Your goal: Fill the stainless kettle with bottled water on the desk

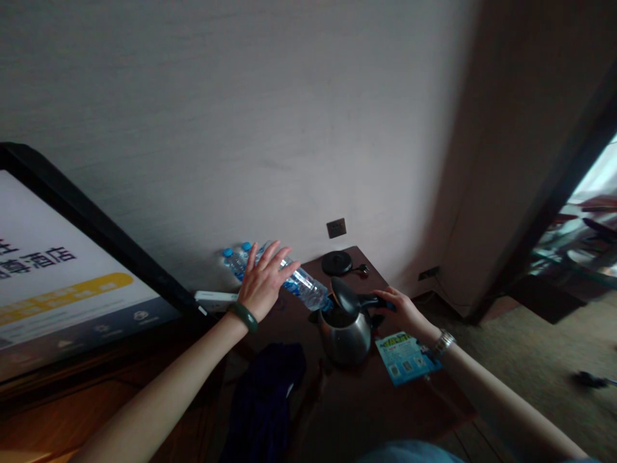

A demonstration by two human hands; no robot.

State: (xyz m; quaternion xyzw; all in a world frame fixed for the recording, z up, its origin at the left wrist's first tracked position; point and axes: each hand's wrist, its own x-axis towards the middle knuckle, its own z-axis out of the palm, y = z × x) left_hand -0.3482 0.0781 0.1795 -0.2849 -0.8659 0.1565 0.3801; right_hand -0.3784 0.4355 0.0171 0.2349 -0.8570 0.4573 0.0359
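Note:
My left hand (263, 280) holds a clear plastic water bottle (303, 286) tipped on its side, its mouth over the open top of a steel kettle (344, 331). The kettle's black lid (343, 294) stands raised. A green bangle sits on that left wrist. My right hand (402, 310) grips the kettle's black handle; a metal watch is on its wrist. The kettle rests on a dark wooden table (366, 399). Two more bottles with blue caps (234, 260) stand by the wall behind my left hand.
The kettle's round black base (336, 262) lies near the wall under a socket (336, 227). A blue printed card (405, 357) lies beside the kettle, dark cloth (265, 399) in front. A lit screen (58, 276) leans at left, a white remote (216, 299) beside it.

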